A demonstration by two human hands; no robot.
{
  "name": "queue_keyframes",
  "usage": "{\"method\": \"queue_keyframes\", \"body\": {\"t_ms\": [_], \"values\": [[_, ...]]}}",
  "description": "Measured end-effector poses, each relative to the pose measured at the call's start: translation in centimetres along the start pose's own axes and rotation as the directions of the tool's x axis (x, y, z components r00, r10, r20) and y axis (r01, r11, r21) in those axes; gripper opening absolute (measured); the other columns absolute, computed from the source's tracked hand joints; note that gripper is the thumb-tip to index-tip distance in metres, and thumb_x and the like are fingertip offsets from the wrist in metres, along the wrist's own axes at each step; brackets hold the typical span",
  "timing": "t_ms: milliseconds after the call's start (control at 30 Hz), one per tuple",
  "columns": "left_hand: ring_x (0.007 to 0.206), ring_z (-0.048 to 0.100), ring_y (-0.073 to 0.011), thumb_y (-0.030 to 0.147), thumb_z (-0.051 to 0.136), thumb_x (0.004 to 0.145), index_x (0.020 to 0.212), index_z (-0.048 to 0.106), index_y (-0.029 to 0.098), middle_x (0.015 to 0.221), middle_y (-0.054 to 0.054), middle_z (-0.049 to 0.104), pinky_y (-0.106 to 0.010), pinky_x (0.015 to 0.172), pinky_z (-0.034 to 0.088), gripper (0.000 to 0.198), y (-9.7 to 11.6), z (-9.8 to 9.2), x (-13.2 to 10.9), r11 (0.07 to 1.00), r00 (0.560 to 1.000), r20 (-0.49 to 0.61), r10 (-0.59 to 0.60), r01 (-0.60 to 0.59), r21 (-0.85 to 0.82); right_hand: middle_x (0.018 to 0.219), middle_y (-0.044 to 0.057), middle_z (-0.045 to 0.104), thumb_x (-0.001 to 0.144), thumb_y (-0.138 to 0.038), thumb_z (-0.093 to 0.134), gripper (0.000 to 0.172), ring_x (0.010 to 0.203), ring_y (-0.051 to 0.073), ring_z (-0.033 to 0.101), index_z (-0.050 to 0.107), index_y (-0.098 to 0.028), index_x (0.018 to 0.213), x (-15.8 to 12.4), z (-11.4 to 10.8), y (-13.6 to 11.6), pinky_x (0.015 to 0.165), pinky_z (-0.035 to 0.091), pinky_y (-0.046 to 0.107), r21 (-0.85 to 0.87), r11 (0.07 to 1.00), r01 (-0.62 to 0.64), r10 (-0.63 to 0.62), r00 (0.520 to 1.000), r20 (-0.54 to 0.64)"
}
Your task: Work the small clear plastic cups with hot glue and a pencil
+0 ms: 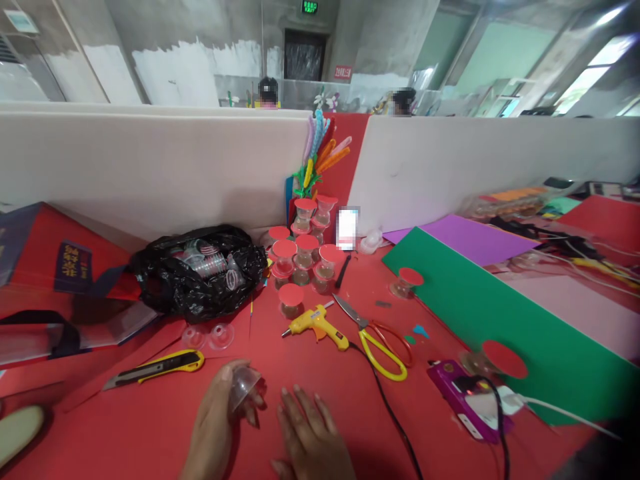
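My left hand (215, 413) is closed around a small clear plastic cup (244, 387), tilted, just above the red tabletop (150, 433). My right hand (313, 430) is beside it, palm down with the fingers stretched out and nothing in them. Beyond my hands lie a yellow glue gun (313, 321) and scissors (383, 350) with yellow and red handles. A yellow box cutter (160, 367) is to the left of my left hand. Two clear plastic pieces (220, 335) lie behind the cutter.
Several clear cups with red discs (306, 248) are stacked at the back. A black plastic bag (165, 280) holds more clear cups. On the right are a green sheet (480, 320) and a purple power strip (453, 393). The glue gun's black cord (385, 400) crosses the table.
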State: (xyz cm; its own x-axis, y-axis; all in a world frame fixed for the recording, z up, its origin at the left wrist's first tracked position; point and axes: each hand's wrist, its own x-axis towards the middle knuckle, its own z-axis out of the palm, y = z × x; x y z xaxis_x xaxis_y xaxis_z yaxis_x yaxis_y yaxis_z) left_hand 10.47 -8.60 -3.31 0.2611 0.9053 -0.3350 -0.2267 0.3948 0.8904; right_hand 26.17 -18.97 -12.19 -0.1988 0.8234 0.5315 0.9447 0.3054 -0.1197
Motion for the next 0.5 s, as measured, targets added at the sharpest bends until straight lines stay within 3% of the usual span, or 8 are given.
{"method": "queue_keyframes", "body": {"t_ms": [133,267,367,500], "values": [[0.061,0.062,-0.0209,0.066,0.070,0.073,0.099,0.066,0.016,0.082,-0.009,0.071,-0.029,0.043,0.047,0.056,1.3,0.9,-0.3,0.980,0.989,-0.007,-0.150,0.148,-0.133,0.130,0.009,0.070,0.093,-0.055,0.052,0.054,0.114,0.030,0.066,0.061,-0.019,0.133,0.3,-1.5,0.8,0.089,0.055,0.042,-0.098,0.992,0.076,-0.077,0.997,-0.004],[0.066,0.062,-0.0215,0.062,0.081,0.062,0.098,0.065,0.015,0.086,-0.009,0.070,-0.031,0.046,0.050,0.061,1.9,1.2,-0.9,0.966,0.974,-0.001,-0.225,0.223,-0.131,0.126,0.008,0.072,0.097,-0.049,0.049,0.046,0.114,0.027,0.064,0.066,-0.016,0.125,0.5,-3.0,1.0,0.094,0.049,0.039,-0.184,0.980,0.078,-0.089,0.995,-0.055],[0.070,0.065,-0.0224,0.062,0.075,0.072,0.097,0.065,0.016,0.083,-0.007,0.068,-0.032,0.052,0.053,0.054,1.2,1.0,-1.1,0.991,0.991,0.029,-0.129,0.130,-0.042,0.124,0.007,0.073,0.099,-0.040,0.050,0.036,0.114,0.025,0.064,0.067,-0.016,0.120,0.5,-4.4,0.8,0.097,0.048,0.038,-0.153,0.987,0.041,-0.049,0.997,-0.054],[0.081,0.068,-0.0218,0.055,0.071,0.081,0.103,0.066,0.020,0.092,-0.007,0.072,-0.036,0.074,0.057,0.042,-0.4,0.1,-1.1,0.969,0.993,0.065,0.099,-0.111,0.220,0.113,0.008,0.076,0.100,-0.028,0.048,0.026,0.105,0.022,0.068,0.068,-0.019,0.113,1.2,-6.3,0.6,0.099,0.050,0.038,-0.030,0.997,-0.075,0.074,0.996,-0.055]]}}
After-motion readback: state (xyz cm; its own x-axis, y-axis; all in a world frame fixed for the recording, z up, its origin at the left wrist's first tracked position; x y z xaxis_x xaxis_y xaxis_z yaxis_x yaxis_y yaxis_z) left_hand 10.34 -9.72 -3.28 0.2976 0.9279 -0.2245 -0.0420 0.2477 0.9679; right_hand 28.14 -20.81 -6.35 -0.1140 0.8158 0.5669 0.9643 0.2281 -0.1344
